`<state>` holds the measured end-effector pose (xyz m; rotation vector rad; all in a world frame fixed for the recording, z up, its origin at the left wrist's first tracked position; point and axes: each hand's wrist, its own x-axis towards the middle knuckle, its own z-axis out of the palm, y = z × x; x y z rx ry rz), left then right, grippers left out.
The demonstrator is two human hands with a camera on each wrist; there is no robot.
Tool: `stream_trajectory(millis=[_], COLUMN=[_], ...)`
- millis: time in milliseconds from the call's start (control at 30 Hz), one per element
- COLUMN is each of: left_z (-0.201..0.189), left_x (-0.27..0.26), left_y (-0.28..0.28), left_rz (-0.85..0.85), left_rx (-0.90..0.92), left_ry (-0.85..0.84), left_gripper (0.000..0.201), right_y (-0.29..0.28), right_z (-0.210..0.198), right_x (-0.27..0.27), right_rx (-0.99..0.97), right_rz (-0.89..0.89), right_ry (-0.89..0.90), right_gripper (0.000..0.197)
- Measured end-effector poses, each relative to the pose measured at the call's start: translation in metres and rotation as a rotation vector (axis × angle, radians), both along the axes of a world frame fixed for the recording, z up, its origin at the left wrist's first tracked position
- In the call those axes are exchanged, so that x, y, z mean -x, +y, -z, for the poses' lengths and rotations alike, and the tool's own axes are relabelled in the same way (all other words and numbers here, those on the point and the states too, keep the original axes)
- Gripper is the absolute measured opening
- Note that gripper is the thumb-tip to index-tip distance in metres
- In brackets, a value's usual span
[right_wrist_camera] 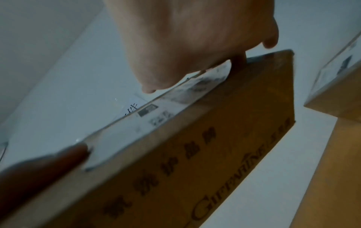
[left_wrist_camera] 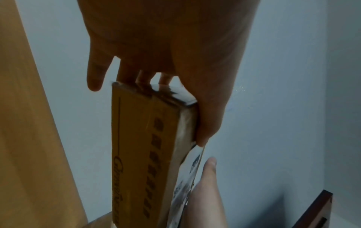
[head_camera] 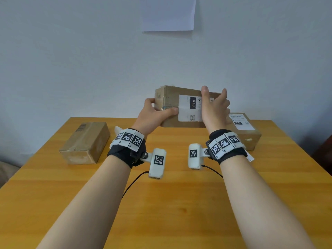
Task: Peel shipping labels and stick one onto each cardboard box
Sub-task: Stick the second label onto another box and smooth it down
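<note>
- My left hand grips the left end of a brown rectangular cardboard box, thumb lying across its front face, fingers wrapped behind; in the left wrist view the fingers sit on the far edge.
- This held box is lifted clear of the yellow wooden table, above its far edge, its broad face tilted toward me.
- A white printed shipping label with a black "070" block lies on that face, just right of my left thumb.
- My right hand lies flat over the label's right part, fingers straight and a little spread, pressing; thumb up near the box's top edge. In the right wrist view the label looks partly raised at one edge, though blur leaves me unsure.
- Right of the held box, a second brown cardboard box rests on the table, a white label on its top.
- Well left of the held box, a third brown cardboard box lies flat, black barcode stripes printed on top.
- Above the held box, a white paper sheet hangs on the pale wall.
</note>
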<state>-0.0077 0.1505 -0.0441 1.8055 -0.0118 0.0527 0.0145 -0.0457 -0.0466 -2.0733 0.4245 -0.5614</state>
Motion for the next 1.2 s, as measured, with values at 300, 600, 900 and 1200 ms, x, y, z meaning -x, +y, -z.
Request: stream_trajectory(millis=[300, 600, 900, 1200], left_z=[0.004, 0.006, 0.006, 0.003], left_x=[0.008, 0.013, 0.017, 0.016], left_y=[-0.010, 0.000, -0.004, -0.004], left_rz=[0.043, 0.029, 0.043, 0.051], left_rx=[0.083, 0.100, 0.107, 0.113], left_ry=[-0.024, -0.116, -0.201, -0.226], left_gripper=[0.086, 0.084, 0.079, 0.078], right_y=[0.000, -0.014, -0.035, -0.041], right_z=[0.000, -0.003, -0.007, -0.015], right_x=[-0.004, -0.007, -0.010, -0.006], right_rx=[0.273, 0.287, -0.001, -0.006], right_rz=[0.147, 0.210, 0.164, 0.143], right_ry=[-0.094, -0.232, -0.183, -0.233], right_gripper=[0.105, 0.083, 0.074, 0.060])
